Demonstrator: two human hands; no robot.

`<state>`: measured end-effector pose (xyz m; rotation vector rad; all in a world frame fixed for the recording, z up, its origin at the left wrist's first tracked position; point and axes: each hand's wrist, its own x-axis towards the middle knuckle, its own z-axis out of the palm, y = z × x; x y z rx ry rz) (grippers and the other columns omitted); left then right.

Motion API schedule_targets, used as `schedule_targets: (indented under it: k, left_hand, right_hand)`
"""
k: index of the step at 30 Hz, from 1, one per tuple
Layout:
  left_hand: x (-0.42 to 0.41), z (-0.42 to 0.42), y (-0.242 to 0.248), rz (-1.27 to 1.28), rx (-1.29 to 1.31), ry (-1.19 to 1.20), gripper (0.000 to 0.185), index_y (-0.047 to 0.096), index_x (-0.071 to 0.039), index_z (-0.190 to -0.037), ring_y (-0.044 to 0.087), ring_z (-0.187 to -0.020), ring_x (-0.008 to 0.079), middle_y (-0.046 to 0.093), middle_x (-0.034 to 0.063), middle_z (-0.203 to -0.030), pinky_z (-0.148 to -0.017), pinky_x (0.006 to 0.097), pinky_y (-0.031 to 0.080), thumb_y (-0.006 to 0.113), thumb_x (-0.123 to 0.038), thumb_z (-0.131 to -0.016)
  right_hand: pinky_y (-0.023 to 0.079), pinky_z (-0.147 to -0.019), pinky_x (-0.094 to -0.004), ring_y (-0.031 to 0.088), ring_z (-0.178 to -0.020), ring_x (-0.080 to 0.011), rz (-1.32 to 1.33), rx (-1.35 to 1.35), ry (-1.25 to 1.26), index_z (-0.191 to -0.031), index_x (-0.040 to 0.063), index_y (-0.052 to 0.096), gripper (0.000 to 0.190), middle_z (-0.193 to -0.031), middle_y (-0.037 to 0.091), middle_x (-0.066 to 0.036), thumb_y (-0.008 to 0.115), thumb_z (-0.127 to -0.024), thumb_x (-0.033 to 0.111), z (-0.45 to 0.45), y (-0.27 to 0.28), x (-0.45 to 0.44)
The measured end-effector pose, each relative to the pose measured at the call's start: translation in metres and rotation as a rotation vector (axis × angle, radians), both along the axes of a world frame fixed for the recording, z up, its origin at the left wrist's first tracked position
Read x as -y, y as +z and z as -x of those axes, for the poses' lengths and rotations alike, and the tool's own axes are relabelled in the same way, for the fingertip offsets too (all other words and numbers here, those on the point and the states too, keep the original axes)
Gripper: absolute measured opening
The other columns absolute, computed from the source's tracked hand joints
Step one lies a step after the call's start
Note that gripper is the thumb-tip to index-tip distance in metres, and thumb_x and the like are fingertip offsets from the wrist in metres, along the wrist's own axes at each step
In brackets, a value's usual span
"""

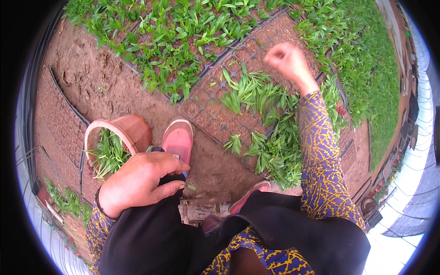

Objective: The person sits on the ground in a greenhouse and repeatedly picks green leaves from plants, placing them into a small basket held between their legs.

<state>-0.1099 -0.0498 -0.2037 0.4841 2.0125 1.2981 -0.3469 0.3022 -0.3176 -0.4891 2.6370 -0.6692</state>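
Observation:
My left hand [147, 178] is over my left knee, thumb and forefinger pointing right with a gap between their tips. A small green leaf [190, 186] shows at the thumb tip; whether it is held I cannot tell. Beside this hand a terracotta-coloured pot [132, 125] lies tilted on its side, with leafy cuttings [111, 151] inside. My right hand [287, 62], blurred, is over the far part of a soil-filled cell tray [213, 120], its fingers curled; what they hold is not visible. Loose leafy cuttings [254, 89] lie on the tray below it, with a thicker heap [283, 147] nearer me.
Trays of rooted green seedlings [178, 37] stand beyond, and a dense bed of plants [371, 79] runs along the right. Bare damp soil [89, 68] and soil-filled trays [56, 120] lie left. My pink shoe [177, 139] is between pot and tray.

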Motion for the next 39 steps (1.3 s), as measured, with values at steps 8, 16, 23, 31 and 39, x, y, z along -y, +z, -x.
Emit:
schedule_targets:
  k: [8, 16, 23, 31, 39]
  left_hand:
    - [0.000, -0.008, 0.003, 0.005, 0.018, 0.009, 0.029, 0.064, -0.003, -0.103, 0.063, -0.087, 0.0342, 0.065, 0.0151, -0.091, -0.076, 0.0403, 0.051, 0.071, -0.015, -0.078]
    - [0.000, -0.002, 0.006, 0.001, 0.006, -0.006, 0.032, 0.065, 0.000, -0.104, 0.066, -0.082, 0.0290, 0.065, 0.0143, -0.089, -0.075, 0.0353, 0.053, 0.074, -0.011, -0.076]
    - [0.002, 0.002, 0.003, 0.016, -0.015, -0.007, 0.032, 0.065, -0.001, -0.104, 0.066, -0.080, 0.0284, 0.065, 0.0133, -0.089, -0.073, 0.0359, 0.053, 0.075, -0.012, -0.076]
    - [0.003, 0.007, 0.000, 0.003, 0.004, 0.014, 0.032, 0.066, -0.002, -0.104, 0.065, -0.080, 0.0289, 0.065, 0.0128, -0.088, -0.073, 0.0358, 0.053, 0.075, -0.013, -0.076]
    - [0.003, 0.005, -0.003, 0.013, 0.005, 0.026, 0.032, 0.065, -0.001, -0.105, 0.065, -0.083, 0.0292, 0.065, 0.0130, -0.089, -0.075, 0.0356, 0.052, 0.074, -0.011, -0.076]
  right_hand:
    - [0.050, -0.074, -0.0253, 0.062, -0.078, -0.0095, 0.190, 0.248, -0.127, -0.087, 0.005, 0.066, 0.007, -0.085, 0.066, -0.001, 0.069, -0.082, 0.008, -0.012, -0.027, -0.014]
    - [0.057, -0.066, -0.0281, 0.070, -0.081, -0.0205, 0.669, 0.467, -0.470, -0.096, 0.004, 0.060, 0.007, -0.092, 0.067, -0.007, 0.062, -0.090, 0.006, 0.017, -0.006, -0.024]
    - [0.055, -0.070, -0.0295, 0.068, -0.077, -0.0162, 0.161, -0.073, -0.391, -0.098, 0.003, 0.067, 0.017, -0.097, 0.069, -0.012, 0.068, -0.082, 0.007, 0.102, 0.013, -0.027]
    - [0.051, -0.082, -0.0389, 0.066, -0.092, -0.0285, -0.401, -0.509, -0.119, -0.100, 0.014, 0.066, 0.022, -0.097, 0.070, -0.007, 0.069, -0.078, 0.010, 0.140, -0.006, -0.012]
    - [0.051, -0.082, -0.0411, 0.065, -0.093, -0.0312, -0.484, -0.507, -0.008, -0.098, 0.016, 0.065, 0.021, -0.097, 0.069, -0.011, 0.066, -0.078, 0.012, 0.162, -0.030, -0.010]
